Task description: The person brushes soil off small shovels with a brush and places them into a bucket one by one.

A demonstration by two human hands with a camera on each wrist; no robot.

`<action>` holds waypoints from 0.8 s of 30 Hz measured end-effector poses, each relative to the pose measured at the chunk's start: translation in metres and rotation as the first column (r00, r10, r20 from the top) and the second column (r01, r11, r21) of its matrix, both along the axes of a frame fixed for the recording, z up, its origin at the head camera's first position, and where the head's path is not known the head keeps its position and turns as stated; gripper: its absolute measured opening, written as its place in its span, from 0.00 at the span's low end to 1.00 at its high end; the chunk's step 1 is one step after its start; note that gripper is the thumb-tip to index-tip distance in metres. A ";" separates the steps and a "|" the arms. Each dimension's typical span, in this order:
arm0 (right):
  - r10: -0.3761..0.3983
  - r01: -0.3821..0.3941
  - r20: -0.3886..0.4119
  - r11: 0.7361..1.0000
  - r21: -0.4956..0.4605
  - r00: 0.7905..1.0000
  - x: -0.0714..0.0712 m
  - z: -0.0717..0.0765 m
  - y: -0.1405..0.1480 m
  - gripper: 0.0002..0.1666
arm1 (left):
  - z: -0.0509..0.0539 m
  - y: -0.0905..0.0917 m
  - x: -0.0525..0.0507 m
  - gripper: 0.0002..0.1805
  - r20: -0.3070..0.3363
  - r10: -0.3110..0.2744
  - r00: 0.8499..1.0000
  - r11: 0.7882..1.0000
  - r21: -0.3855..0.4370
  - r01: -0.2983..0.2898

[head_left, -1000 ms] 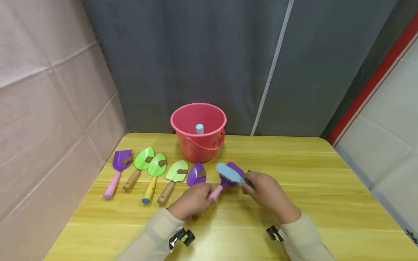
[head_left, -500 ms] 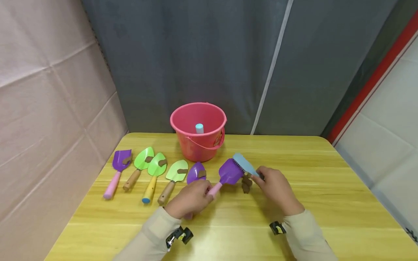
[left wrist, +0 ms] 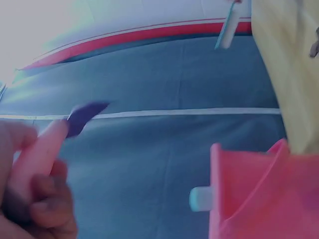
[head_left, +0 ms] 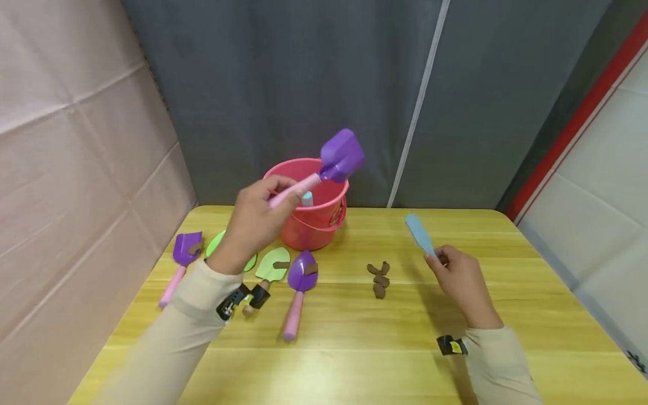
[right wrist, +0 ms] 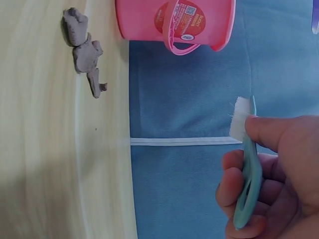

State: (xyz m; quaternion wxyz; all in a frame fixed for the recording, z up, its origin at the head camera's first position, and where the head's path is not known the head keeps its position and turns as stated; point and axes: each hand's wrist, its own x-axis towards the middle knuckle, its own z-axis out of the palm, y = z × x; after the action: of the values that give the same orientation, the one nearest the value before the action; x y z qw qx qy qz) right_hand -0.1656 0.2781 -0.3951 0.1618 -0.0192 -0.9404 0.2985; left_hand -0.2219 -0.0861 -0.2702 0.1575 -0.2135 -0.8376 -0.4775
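Observation:
My left hand (head_left: 260,216) grips the pink handle of a purple toy shovel (head_left: 342,154), raised in front of the rim of a pink bucket (head_left: 310,230). The shovel's blade carries no brown lump that I can see. Out to the right, my right hand (head_left: 458,281) holds a light blue brush (head_left: 419,232) above the table; its white bristles (right wrist: 240,118) show in the right wrist view. Between the two hands several brown clay-like lumps (head_left: 381,279) lie on the wood. Inside the bucket stands a light blue handle end (head_left: 307,199).
Left of the lumps, a purple trowel (head_left: 302,271) and a pale green trowel (head_left: 273,264) each bear a brown piece. A square purple shovel (head_left: 187,247) lies farther left, and green trowels are partly hidden by my left arm. A grey curtain (head_left: 283,84) hangs behind the table.
My left hand has lifted the shovel from the table up to the bucket's rim. The brush has moved right, away from the shovel blade. Brown lumps now lie uncovered on the table.

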 end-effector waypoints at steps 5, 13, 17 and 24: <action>0.018 -0.018 0.015 1.000 0.001 1.000 0.001 -0.003 -0.002 0.16 | 0.032 -0.013 -0.028 0.17 -0.059 0.182 0.981 0.982 0.067 -0.178; 0.030 -0.030 0.028 1.000 -0.003 0.999 0.003 -0.003 -0.009 0.16 | 0.055 -0.026 -0.072 0.22 0.060 0.220 0.974 0.974 -0.063 -0.217; 0.039 -0.039 0.047 0.999 0.006 0.998 0.003 -0.005 -0.012 0.16 | 0.045 -0.027 -0.088 0.19 0.055 0.163 0.985 0.983 -0.094 -0.157; 0.060 -0.061 0.049 0.998 0.013 0.997 0.002 -0.010 -0.017 0.14 | 0.008 -0.029 -0.108 0.25 0.054 0.154 0.987 0.979 -0.146 -0.145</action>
State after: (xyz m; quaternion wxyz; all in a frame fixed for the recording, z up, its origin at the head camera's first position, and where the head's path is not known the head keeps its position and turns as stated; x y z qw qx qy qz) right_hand -0.1633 0.2606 -0.4051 0.1299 0.0033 -0.9464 0.2958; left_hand -0.3300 -0.1150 -0.2623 0.1502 -0.1452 -0.8877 -0.4103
